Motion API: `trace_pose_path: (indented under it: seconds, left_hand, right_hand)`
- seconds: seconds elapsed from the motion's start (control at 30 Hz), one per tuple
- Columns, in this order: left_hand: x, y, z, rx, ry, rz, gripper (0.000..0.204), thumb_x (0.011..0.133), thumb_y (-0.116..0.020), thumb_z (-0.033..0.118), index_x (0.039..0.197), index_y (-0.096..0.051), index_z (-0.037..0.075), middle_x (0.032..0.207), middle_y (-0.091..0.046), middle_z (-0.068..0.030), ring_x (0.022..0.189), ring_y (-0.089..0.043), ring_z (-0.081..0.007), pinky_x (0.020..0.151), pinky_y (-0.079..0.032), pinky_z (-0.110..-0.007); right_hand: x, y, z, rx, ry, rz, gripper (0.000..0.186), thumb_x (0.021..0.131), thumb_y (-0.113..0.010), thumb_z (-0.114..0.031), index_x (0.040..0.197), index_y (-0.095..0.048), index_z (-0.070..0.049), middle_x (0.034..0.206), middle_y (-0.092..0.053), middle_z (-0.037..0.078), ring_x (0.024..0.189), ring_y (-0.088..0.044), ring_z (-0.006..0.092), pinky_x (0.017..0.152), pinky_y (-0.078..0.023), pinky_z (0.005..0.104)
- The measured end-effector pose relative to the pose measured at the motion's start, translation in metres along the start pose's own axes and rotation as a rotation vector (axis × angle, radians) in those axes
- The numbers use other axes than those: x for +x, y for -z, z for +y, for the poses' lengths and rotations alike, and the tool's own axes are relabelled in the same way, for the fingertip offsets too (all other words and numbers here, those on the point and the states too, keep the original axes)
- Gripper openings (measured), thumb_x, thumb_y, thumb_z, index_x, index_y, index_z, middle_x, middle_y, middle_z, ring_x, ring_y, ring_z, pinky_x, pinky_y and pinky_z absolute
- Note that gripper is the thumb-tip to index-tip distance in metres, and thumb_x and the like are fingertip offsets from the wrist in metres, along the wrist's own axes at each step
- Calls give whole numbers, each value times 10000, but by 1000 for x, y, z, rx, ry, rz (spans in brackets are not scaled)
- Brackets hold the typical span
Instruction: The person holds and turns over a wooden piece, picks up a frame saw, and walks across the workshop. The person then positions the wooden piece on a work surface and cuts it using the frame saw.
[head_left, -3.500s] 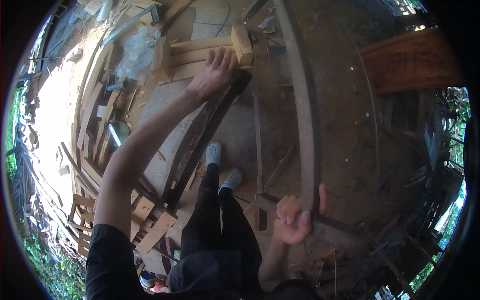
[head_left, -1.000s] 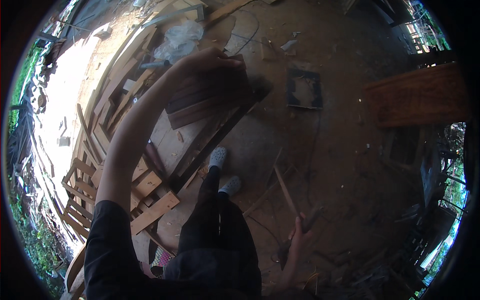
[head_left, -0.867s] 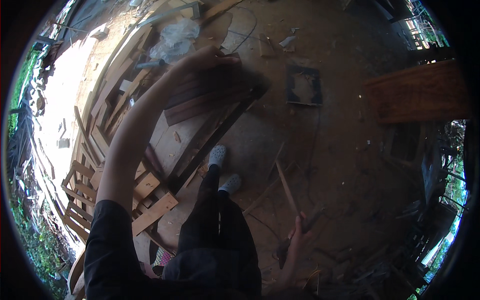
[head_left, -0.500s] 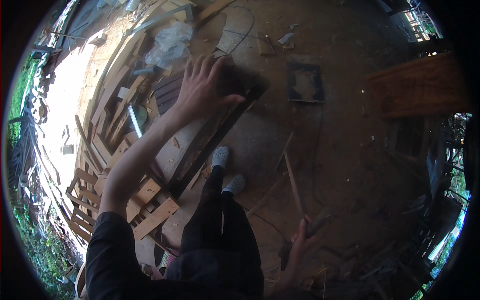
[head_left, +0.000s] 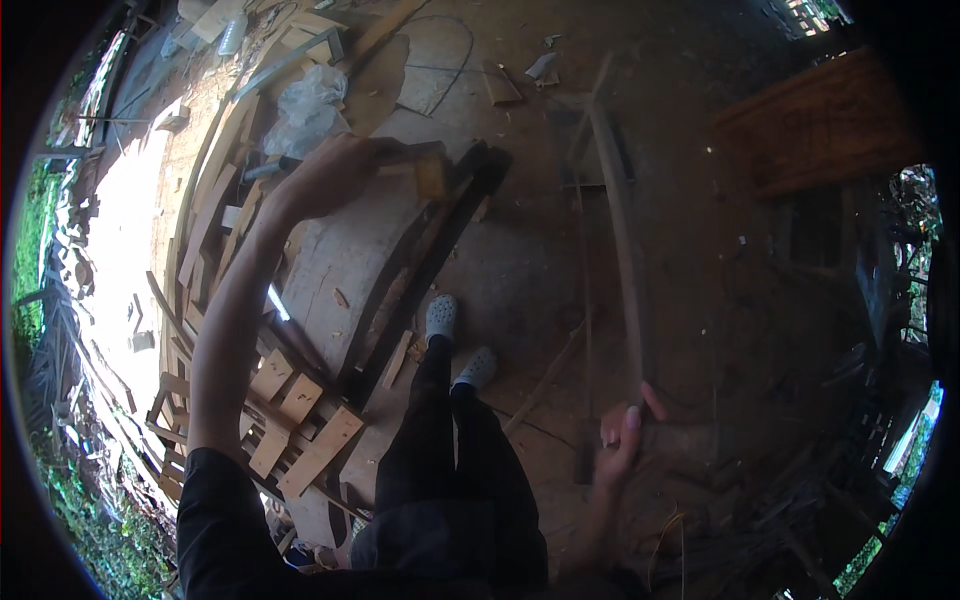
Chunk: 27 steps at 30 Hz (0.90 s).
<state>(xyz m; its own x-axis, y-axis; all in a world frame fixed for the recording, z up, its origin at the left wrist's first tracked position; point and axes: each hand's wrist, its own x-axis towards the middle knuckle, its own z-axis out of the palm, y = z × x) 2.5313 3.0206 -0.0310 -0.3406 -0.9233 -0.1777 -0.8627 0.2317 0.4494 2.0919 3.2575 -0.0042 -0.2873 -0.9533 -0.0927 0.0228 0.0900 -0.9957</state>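
At the left, my left hand (head_left: 345,175) is closed around a short piece of wood, its pale yellowish end (head_left: 432,177) sticking out past my fingers. This piece lies over or just beside the far end of a long dark beam (head_left: 430,275); I cannot tell if they touch. On the right, my right hand (head_left: 620,440) grips the near end of what looks like a wooden frame saw (head_left: 622,235). Its long curved bar points away from me, a thin straight line runs alongside, and a slanted crosspiece tops the far end. Motion blurs it somewhat.
Stacked boards and offcuts (head_left: 315,450) lie left of my legs. A clear plastic bag (head_left: 308,105) sits beyond my left hand. A reddish-brown wooden panel (head_left: 820,125) stands at far right. My light clogs (head_left: 440,318) are near the beam; scraps dot the floor.
My left hand has gone from spread fingers over the beam to holding the short wood piece, further left. My right hand has swung the saw forward and more upright in view.
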Motion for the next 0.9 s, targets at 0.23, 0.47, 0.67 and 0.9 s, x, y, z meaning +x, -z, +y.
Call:
trace_pose_path:
  seconds: [0.23,0.47,0.67,0.9]
  left_hand:
    - [23,4,-13,15,80,43,278,926,-675,104,1196,-687,43,1063,-717,-192,1014,-692,-369,848,-531,-458]
    - [21,6,22,12,123,38,207,952,-667,158,1113,-716,37,986,-728,-186,937,-704,-364,842,-531,-452]
    - [25,7,6,28,92,47,231,948,-680,159,1151,-721,56,980,-740,-178,938,-715,-348,824,-537,-444]
    - [19,3,13,95,75,59,188,965,-658,193,1088,-718,66,926,-716,-187,881,-690,-385,764,-519,-465]
  right_hand:
    - [26,-91,8,184,101,-134,438,989,-553,-189,1386,-494,-13,659,-427,-2,564,-381,88,528,-335,254]
    - [19,-104,28,324,250,-344,515,986,-588,-202,1469,-487,-54,684,-462,-2,590,-401,103,549,-349,269]
    - [26,-91,-21,1163,-788,-731,394,1097,-470,-67,1484,-450,8,1210,-632,86,924,-673,118,843,-568,218]
    - [10,-126,-8,206,126,-569,423,902,-724,-109,1306,-633,-22,1007,-728,118,730,-705,174,631,-562,278]
